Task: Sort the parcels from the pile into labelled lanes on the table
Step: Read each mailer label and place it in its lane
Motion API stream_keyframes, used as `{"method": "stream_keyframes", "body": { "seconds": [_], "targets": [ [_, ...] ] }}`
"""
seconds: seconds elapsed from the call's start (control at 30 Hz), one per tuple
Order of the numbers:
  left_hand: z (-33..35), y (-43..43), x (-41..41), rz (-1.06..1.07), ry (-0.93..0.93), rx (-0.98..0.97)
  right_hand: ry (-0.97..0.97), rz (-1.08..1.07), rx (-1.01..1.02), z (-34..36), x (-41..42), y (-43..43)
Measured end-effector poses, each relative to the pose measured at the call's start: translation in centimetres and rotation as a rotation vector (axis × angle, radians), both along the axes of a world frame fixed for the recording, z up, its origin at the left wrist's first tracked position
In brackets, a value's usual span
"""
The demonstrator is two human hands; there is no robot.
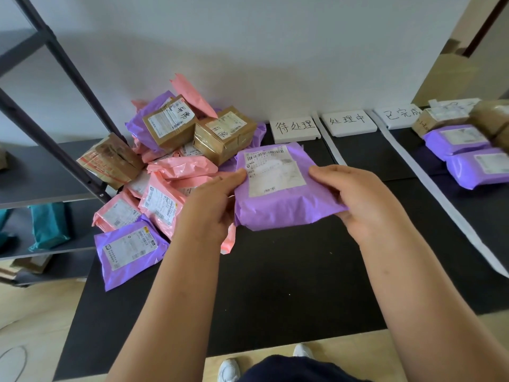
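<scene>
A purple parcel (278, 194) with a white shipping label is held above the black table (275, 285), near the middle. My left hand (212, 208) grips its left edge and my right hand (358, 197) grips its right edge. To the left lies the pile (165, 161) of pink, purple and brown parcels. Three white lane signs stand against the wall: the first sign (294, 128), the second sign (347, 122) and the third sign (398, 115). White strips (429, 188) split the table into lanes.
The far right lane holds two purple parcels (468, 155) and brown boxes (438, 118). A dark metal shelf (46, 172) stands at the left with a teal parcel (48, 224) on a lower level. My shoes (228, 370) show below the table's front edge.
</scene>
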State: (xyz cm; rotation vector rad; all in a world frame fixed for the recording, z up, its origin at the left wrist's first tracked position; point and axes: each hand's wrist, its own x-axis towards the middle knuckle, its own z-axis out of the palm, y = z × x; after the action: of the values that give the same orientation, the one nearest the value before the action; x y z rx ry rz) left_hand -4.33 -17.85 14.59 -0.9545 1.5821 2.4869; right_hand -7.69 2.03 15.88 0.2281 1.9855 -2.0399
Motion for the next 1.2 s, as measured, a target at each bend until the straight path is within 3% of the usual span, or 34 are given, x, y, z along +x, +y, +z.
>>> {"method": "stream_keyframes", "body": {
  "seconds": [0.2,0.43,0.63,0.83,1.07,1.2],
  "targets": [
    [-1.1,2.0,0.3,0.020,0.136,-0.443,0.225,0.204,0.489,-0.3,0.2,2.4],
    [-1.9,7.0,0.4,-0.156,0.149,-0.984,0.407,0.099,0.651,-2.0,-1.1,6.6],
    [-2.4,9.2,-0.6,-0.305,0.161,-1.088,0.452,0.155,0.746,-3.3,-1.4,8.5],
    [-2.3,8.7,-3.0,-0.356,0.204,-1.151,0.379,0.018,0.758,-4.4,-1.8,8.6],
    [-4.8,8.0,-6.8,-0.266,0.279,-1.186,0.299,-0.109,0.655,-6.2,-4.6,7.4],
    [-7.0,7.4,-8.1,-0.119,0.198,-1.201,0.227,-0.192,0.595,-8.4,-7.4,7.8]
  ]
}}
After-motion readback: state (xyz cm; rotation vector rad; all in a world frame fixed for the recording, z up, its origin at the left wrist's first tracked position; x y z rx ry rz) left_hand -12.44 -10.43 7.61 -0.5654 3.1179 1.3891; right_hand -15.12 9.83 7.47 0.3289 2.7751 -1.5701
